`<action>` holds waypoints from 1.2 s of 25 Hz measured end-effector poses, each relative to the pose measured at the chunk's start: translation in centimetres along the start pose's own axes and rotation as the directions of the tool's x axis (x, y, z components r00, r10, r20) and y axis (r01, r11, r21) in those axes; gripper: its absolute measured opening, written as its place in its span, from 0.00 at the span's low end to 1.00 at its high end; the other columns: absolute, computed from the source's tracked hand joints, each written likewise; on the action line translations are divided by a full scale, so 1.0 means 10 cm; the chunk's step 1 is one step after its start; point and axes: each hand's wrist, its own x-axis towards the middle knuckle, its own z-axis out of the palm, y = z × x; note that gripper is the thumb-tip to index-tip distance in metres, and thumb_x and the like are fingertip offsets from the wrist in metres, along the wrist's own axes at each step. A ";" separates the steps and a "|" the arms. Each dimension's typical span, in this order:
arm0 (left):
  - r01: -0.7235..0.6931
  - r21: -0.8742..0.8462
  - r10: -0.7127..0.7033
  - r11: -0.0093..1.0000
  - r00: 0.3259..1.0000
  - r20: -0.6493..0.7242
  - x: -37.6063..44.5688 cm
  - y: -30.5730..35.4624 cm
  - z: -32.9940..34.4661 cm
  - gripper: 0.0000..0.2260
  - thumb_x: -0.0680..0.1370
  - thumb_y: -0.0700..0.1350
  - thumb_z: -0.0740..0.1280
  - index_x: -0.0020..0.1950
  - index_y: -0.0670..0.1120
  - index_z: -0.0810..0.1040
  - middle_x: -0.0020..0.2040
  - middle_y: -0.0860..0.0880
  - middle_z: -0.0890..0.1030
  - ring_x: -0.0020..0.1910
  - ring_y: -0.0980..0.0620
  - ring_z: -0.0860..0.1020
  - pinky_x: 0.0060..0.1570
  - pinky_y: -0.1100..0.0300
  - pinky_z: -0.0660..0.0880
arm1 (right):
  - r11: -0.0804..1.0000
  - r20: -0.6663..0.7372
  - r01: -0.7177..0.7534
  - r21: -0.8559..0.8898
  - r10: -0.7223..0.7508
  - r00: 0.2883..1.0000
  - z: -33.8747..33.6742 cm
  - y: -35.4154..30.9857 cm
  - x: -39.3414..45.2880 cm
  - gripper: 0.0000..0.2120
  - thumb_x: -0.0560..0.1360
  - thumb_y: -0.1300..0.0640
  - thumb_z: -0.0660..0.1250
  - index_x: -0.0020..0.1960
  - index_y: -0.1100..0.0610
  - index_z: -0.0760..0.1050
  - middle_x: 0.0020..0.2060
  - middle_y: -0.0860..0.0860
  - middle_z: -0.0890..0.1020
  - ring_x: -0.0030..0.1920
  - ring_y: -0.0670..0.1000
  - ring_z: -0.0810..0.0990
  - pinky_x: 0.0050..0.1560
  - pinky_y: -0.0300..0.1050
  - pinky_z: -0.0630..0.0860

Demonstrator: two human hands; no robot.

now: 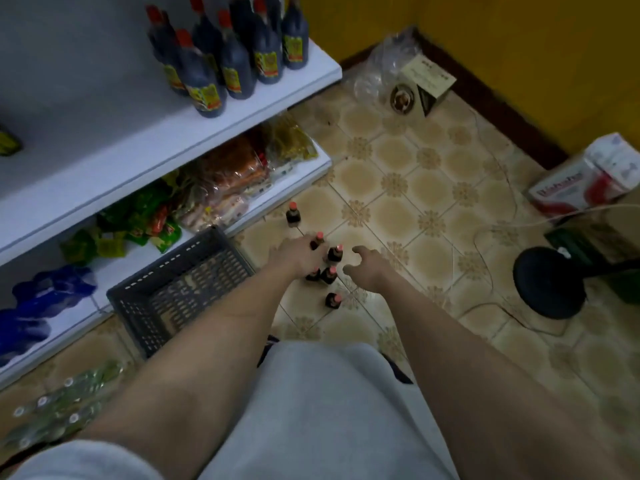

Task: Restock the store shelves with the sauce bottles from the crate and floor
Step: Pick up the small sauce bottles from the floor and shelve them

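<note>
sauce bottles [328,268] with red caps stand in a loose cluster on the tiled floor [415,188], right between the two hands. the left hand [298,253] rests on the cluster's left side, its fingers [313,242] curled round the neck of one small bottle [317,241] so the red cap pokes out just beyond the fingertips. whether the grip is tight cannot be told through the blur. the right hand [367,264] hangs just right of the cluster, its fingers spread and curved like a claw, thumb tip [356,250] near the cap of another bottle [335,253] but not touching it. two more bottles sit below the left fingertips, one [333,300] stands alone nearer the body, and one [293,214] stands apart beyond the fingertips toward the lower shelf [304,174]. left of the left forearm lies a dark plastic crate [180,289], its slatted bottom showing. far above the fingers, on the upper shelf [242,109], larger dark bottles [235,64] with yellow labels stand upright in a group. snack packets [221,181] fill the lower shelf. right of the right hand, well apart, sits a round black fan base [549,284] with a thin cord trailing over the tiles.
</note>
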 end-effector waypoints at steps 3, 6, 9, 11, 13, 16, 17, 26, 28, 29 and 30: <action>-0.013 0.005 0.013 1.000 0.998 0.064 0.13 -0.13 0.15 0.25 0.82 0.61 0.51 0.73 0.50 0.68 0.70 0.42 0.74 0.65 0.39 0.73 0.67 0.42 0.67 | 0.993 0.035 -0.079 0.093 0.076 0.997 0.20 0.04 0.09 0.30 0.81 0.48 0.61 0.80 0.53 0.55 0.77 0.59 0.57 0.73 0.64 0.64 0.69 0.59 0.68; 0.001 -0.070 0.008 0.998 0.992 0.128 0.23 -0.26 0.34 0.22 0.83 0.55 0.55 0.74 0.45 0.67 0.71 0.41 0.73 0.65 0.40 0.73 0.64 0.48 0.71 | 0.983 0.068 -0.114 0.147 0.105 0.992 0.39 0.12 0.15 0.30 0.81 0.49 0.62 0.79 0.54 0.57 0.76 0.60 0.60 0.69 0.64 0.69 0.64 0.57 0.72; 0.100 -0.158 -0.067 0.982 0.977 0.202 0.39 -0.39 0.65 0.23 0.82 0.53 0.59 0.76 0.47 0.65 0.71 0.41 0.73 0.64 0.41 0.75 0.62 0.51 0.73 | 0.968 0.150 -0.173 0.182 0.147 0.978 0.64 0.34 0.35 0.29 0.79 0.50 0.62 0.77 0.56 0.58 0.70 0.62 0.69 0.59 0.61 0.76 0.52 0.51 0.73; 0.179 -0.198 -0.136 0.964 0.967 0.216 0.58 -0.52 0.91 0.21 0.81 0.53 0.60 0.74 0.49 0.67 0.66 0.42 0.77 0.59 0.42 0.77 0.57 0.52 0.76 | 0.950 0.195 -0.228 0.211 0.188 0.963 0.80 0.54 0.63 0.31 0.79 0.49 0.63 0.78 0.57 0.58 0.71 0.60 0.70 0.64 0.61 0.75 0.57 0.52 0.75; 0.260 -0.191 -0.222 0.946 0.955 0.198 0.98 -0.65 1.25 0.19 0.81 0.52 0.62 0.71 0.50 0.69 0.62 0.44 0.79 0.55 0.43 0.79 0.54 0.53 0.76 | 0.941 0.232 -0.285 0.182 0.240 0.943 1.01 0.82 1.14 0.31 0.79 0.50 0.64 0.78 0.58 0.58 0.71 0.58 0.72 0.66 0.60 0.75 0.59 0.51 0.74; 0.339 -0.163 -0.312 0.926 0.934 0.173 1.81 -0.90 1.79 0.20 0.80 0.50 0.64 0.71 0.50 0.68 0.62 0.43 0.79 0.57 0.41 0.78 0.54 0.53 0.74 | 0.956 0.247 -0.286 0.067 0.262 0.933 1.45 1.25 2.04 0.28 0.78 0.53 0.64 0.75 0.58 0.61 0.69 0.59 0.74 0.63 0.59 0.77 0.51 0.47 0.72; 0.347 -0.159 -0.324 0.924 0.934 0.153 2.17 -1.00 2.01 0.21 0.80 0.49 0.65 0.72 0.49 0.67 0.63 0.42 0.78 0.58 0.40 0.78 0.55 0.52 0.73 | 0.964 0.233 -0.263 0.029 0.249 0.940 1.66 1.40 2.39 0.26 0.78 0.53 0.65 0.74 0.57 0.64 0.70 0.59 0.72 0.64 0.59 0.76 0.52 0.48 0.73; 0.060 -0.044 -0.061 0.997 0.998 -0.003 4.29 -1.39 3.08 0.35 0.74 0.42 0.74 0.78 0.49 0.62 0.76 0.41 0.62 0.72 0.38 0.67 0.70 0.48 0.65 | 0.973 0.256 -0.053 -0.223 0.111 0.960 2.82 2.03 4.15 0.26 0.80 0.48 0.64 0.75 0.48 0.60 0.63 0.58 0.77 0.63 0.63 0.76 0.57 0.52 0.71; 0.036 -0.020 -0.036 0.999 0.999 -0.033 4.48 -1.40 3.16 0.32 0.75 0.42 0.74 0.76 0.48 0.65 0.74 0.41 0.67 0.71 0.40 0.69 0.69 0.51 0.65 | 0.973 0.232 -0.006 -0.232 0.061 0.971 2.89 2.08 4.25 0.20 0.82 0.52 0.61 0.73 0.52 0.65 0.61 0.59 0.78 0.61 0.61 0.77 0.49 0.49 0.67; 0.016 0.001 -0.016 1.000 0.998 -0.058 4.55 -1.40 3.17 0.28 0.75 0.42 0.73 0.74 0.47 0.69 0.71 0.41 0.71 0.69 0.41 0.71 0.67 0.52 0.67 | 0.973 0.196 0.001 -0.230 0.045 0.980 2.91 2.11 4.28 0.17 0.82 0.53 0.60 0.70 0.53 0.68 0.59 0.59 0.79 0.60 0.61 0.78 0.47 0.48 0.66; -0.005 0.019 0.006 1.000 0.997 -0.077 4.62 -1.41 3.18 0.23 0.76 0.42 0.73 0.70 0.46 0.73 0.68 0.41 0.74 0.66 0.41 0.73 0.65 0.53 0.69 | 0.975 0.166 0.010 -0.220 0.028 0.986 2.94 2.14 4.32 0.15 0.83 0.54 0.59 0.69 0.53 0.70 0.57 0.59 0.79 0.58 0.61 0.78 0.47 0.48 0.65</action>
